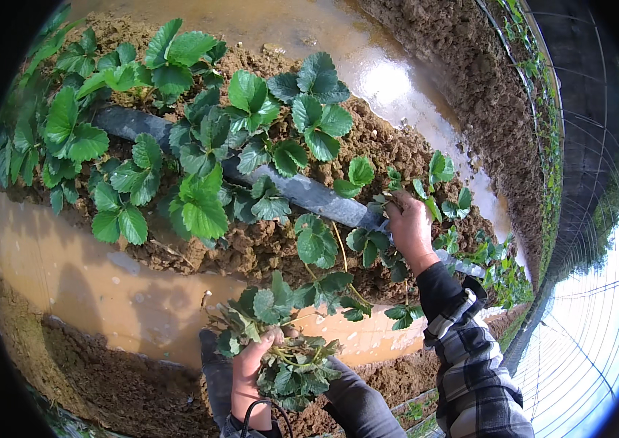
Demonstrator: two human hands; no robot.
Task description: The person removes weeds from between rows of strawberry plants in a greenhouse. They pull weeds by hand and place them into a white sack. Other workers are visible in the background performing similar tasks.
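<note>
Muddy water (39,248) lies along both edges of the soil bed (390,139). Past its near edge, my left hand (252,359) is closed round a bunch of leaves (287,383), probably light and limp, best gripped by the stems. Toward the bed's right end, by the grey strip (309,193), my right hand (408,226) bends its fingers into a tender-looking plant (433,209); whether they pinch, I cannot tell.

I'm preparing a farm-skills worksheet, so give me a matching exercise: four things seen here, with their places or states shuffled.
1. Left hand
2. Right hand
3. Grey strip
4. Muddy water

A. Among the green plants
B. Brown, beside the soil ridge
C. Holding a leaf bunch
D. Lying along the ridge

Pairs: 1-C; 2-A; 3-D; 4-B
</note>
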